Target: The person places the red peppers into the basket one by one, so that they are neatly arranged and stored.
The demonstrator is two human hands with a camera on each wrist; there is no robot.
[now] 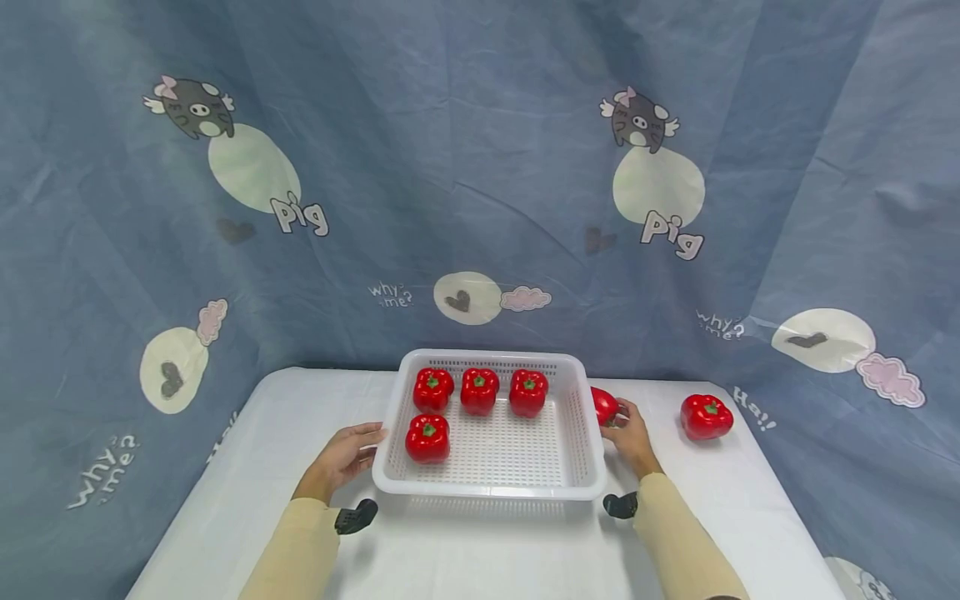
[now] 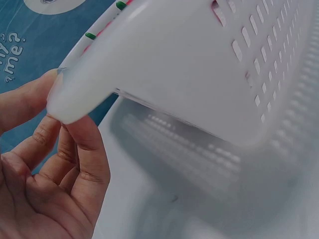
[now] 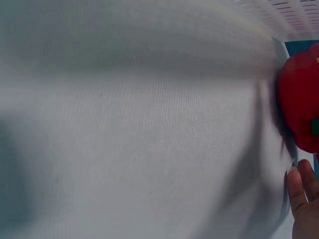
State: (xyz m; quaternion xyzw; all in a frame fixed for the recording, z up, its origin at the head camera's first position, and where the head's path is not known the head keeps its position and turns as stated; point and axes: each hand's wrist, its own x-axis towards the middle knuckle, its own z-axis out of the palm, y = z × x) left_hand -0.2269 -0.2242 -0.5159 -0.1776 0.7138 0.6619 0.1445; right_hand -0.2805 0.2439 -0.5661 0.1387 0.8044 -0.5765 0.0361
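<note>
A white perforated plastic basket sits at the middle of the table. Several red bell peppers with green stems are inside it, three in the back row and another at front left. My left hand pinches the basket's left rim, thumb above and fingers beneath, as the left wrist view shows. Just outside the basket's right wall lies another bell pepper, partly hidden by the rim. Beside that pepper is my right hand, fingers extended; in the right wrist view its fingertips are just below the pepper.
Farther right on the white table lies one more red bell pepper. A blue patterned cloth hangs behind the table's back edge. Black wrist straps sit at both sleeves.
</note>
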